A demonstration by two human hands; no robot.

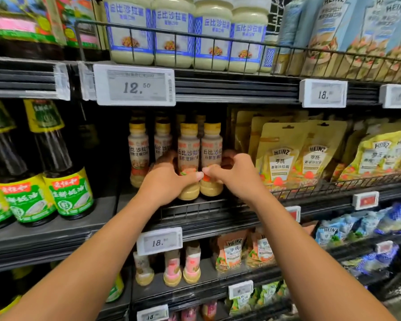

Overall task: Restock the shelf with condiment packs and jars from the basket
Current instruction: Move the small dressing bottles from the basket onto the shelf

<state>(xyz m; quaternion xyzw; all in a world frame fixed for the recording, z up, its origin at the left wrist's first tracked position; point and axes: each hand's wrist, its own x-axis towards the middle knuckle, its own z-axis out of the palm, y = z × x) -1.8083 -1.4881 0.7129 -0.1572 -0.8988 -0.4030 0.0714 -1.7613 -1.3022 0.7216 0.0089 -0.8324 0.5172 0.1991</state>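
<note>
Risk first: both front bottles stand near the shelf [206, 213] edge, touching each other. An uneven shove could tip one fwd, or knock the rear bottles [138, 149] over. Your left grip [169, 181] is clamped round the lower body of the left bottle [188, 144]. Your right grip [236, 174] is clamped on the right bottle [211, 144], w/ knuckles near the Heinz pouches [278, 158]. Both bottles are upright and slim, w/ yellow caps, tan dressing, labels facing out. Basket not in view.

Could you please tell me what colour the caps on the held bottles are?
Yellow caps, clearest in the head view.
</note>
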